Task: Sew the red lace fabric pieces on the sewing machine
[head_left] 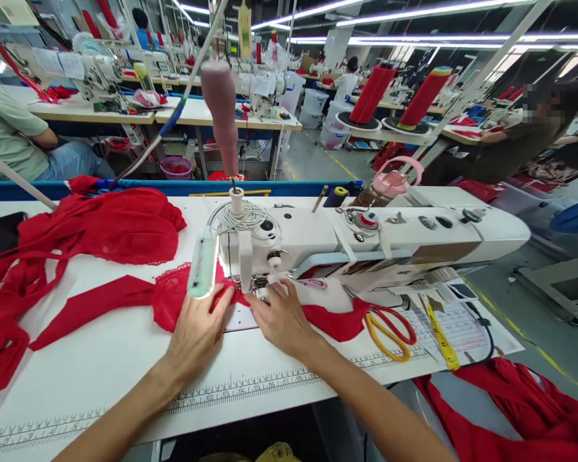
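Lying flat, ungripping, both hands, left hand [198, 328] and right hand [280, 319], press scalloped red lace fabric [173, 296].

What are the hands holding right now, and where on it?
Both the left hand and right hand press flat on the red lace fabric beside the needle; neither grips it.
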The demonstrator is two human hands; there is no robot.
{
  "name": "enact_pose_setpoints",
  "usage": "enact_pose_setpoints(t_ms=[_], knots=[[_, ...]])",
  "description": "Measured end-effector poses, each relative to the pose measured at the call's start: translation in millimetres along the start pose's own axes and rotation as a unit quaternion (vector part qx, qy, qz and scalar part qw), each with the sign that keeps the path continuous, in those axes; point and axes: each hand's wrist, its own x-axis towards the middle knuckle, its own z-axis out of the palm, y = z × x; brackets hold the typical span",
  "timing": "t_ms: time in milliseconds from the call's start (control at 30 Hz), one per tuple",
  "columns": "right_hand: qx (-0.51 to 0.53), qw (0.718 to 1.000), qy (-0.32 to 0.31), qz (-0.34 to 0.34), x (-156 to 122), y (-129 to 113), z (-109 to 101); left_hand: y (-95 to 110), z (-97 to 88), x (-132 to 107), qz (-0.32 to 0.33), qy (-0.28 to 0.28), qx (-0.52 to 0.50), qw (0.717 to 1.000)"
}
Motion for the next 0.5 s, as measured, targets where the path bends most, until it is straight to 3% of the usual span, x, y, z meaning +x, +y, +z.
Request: enact_pose_setpoints(t_ms=[167,300,400,500], knots=[[-0.104,0.991,-0.058,0.058,-34,11,-33,-28,-8.5,-22,-0.031,-0.031,-0.075,0.996],[-0.172,0.975,-0.126,0.066,-78,-19,-45,-53,-16.0,-17,0.027,-0.06,-0.113,0.991],[-0.127,0.975,-0.181,0.018,-93,-46,-55,-49,-17.0,-6,0.047,-0.054,-0.101,0.992],[-0.051,0.98,-0.192,0.002,-76,-45,-62,-34,-9.7,2,0.034,-0.038,-0.09,0.995]])
